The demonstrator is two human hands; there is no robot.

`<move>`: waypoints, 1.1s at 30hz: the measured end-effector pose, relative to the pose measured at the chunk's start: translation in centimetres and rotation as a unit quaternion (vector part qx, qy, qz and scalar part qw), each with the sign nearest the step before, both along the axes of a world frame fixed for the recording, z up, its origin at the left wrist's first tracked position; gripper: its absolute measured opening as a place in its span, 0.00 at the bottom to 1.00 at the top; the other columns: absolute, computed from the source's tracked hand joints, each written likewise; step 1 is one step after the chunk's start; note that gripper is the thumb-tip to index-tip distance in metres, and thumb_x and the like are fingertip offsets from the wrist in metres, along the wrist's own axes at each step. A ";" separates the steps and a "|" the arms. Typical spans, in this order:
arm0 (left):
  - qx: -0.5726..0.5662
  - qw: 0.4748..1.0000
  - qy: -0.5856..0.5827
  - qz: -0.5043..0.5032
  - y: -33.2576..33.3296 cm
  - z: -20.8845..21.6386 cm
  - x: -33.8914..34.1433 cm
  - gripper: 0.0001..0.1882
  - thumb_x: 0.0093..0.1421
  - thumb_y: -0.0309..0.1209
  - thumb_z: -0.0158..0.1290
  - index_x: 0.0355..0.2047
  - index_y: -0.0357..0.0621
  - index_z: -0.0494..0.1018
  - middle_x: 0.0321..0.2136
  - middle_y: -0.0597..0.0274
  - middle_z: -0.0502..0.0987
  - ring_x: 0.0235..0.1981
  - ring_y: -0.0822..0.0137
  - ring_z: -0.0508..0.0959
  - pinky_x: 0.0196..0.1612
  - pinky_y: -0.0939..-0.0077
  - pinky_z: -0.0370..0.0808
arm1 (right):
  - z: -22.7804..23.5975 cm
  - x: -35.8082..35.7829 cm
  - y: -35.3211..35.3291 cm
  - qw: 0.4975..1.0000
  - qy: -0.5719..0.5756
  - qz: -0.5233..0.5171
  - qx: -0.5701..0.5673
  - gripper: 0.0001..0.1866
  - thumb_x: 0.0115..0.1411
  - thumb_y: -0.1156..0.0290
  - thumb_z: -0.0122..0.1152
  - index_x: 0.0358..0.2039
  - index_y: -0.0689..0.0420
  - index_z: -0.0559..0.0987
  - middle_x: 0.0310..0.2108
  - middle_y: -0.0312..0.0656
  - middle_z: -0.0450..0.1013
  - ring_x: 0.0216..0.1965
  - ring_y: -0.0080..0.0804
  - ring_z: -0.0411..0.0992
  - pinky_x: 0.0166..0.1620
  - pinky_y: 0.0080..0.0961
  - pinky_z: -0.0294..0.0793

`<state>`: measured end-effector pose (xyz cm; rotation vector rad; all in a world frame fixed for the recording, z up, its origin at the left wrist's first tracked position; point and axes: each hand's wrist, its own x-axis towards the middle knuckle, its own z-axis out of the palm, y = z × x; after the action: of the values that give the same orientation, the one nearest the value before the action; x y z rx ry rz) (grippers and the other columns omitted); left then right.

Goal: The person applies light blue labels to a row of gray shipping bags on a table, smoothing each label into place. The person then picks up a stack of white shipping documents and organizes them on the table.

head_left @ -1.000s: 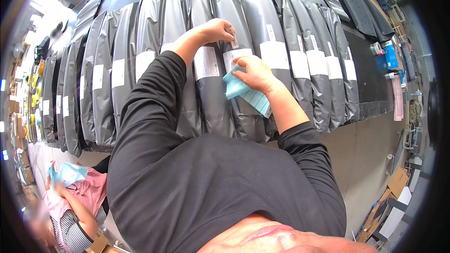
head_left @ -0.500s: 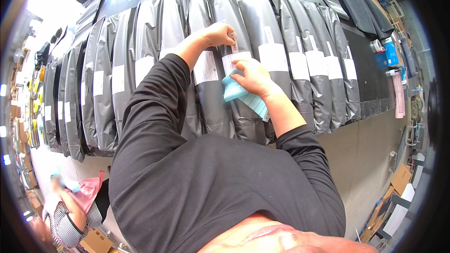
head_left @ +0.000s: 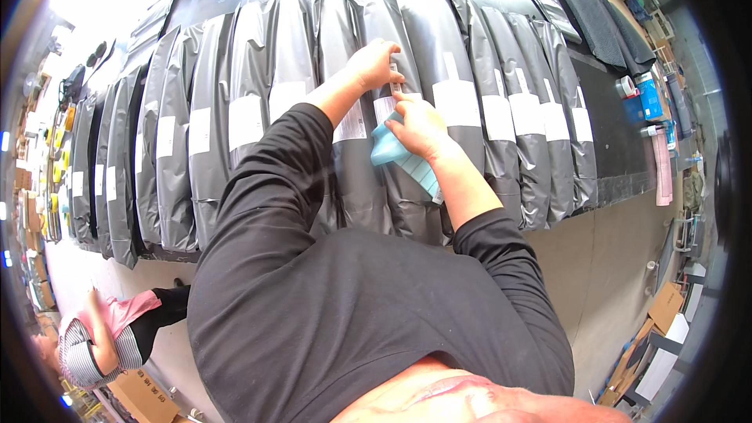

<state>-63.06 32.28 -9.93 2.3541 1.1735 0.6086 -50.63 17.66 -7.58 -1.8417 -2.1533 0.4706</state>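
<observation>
between right hand (head_left: 421, 127) and blue box (head_left: 648, 96) — grey bags (head_left: 530, 164) lie packed.

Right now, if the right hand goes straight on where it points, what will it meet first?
The right hand would most likely meet the small label, just ahead of its fingertips, then the left hand. Depth is unclear, so it may already touch the label.
</observation>
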 end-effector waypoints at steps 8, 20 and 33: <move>0.080 0.979 -0.178 0.061 -0.7 -0.4 -0.2 0.18 0.55 0.36 0.61 0.44 0.43 0.74 0.35 0.55 0.75 0.34 0.56 0.77 0.40 0.67 0.74 | -2.2 4.1 -1.7 0.837 0.533 -0.099 -0.076 0.12 0.61 0.66 0.61 0.40 0.61 0.79 0.35 0.38 0.78 0.35 0.23 0.74 0.42 0.24 0.74; -0.192 0.926 -0.307 -0.103 -12.5 5.9 -2.0 0.12 0.58 0.22 0.55 0.43 0.40 0.77 0.37 0.66 0.78 0.37 0.73 0.77 0.42 0.79 0.75 | 0.9 5.5 -3.9 0.553 0.817 -0.058 -0.154 0.17 0.67 0.62 0.50 0.46 0.62 0.74 0.41 0.42 0.75 0.42 0.30 0.73 0.49 0.30 0.72; -0.386 0.780 -0.485 0.083 -19.6 5.7 -3.3 0.14 0.60 0.29 0.58 0.45 0.40 0.73 0.38 0.67 0.77 0.38 0.75 0.76 0.43 0.77 0.73 | -0.2 1.4 -5.4 0.678 0.725 -0.033 -0.122 0.10 0.62 0.72 0.59 0.43 0.61 0.78 0.37 0.36 0.77 0.37 0.20 0.73 0.43 0.19 0.72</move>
<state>-66.33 12.67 -4.28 0.9795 0.8516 0.9814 -49.21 12.27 -7.77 -0.8344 -0.8624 1.5487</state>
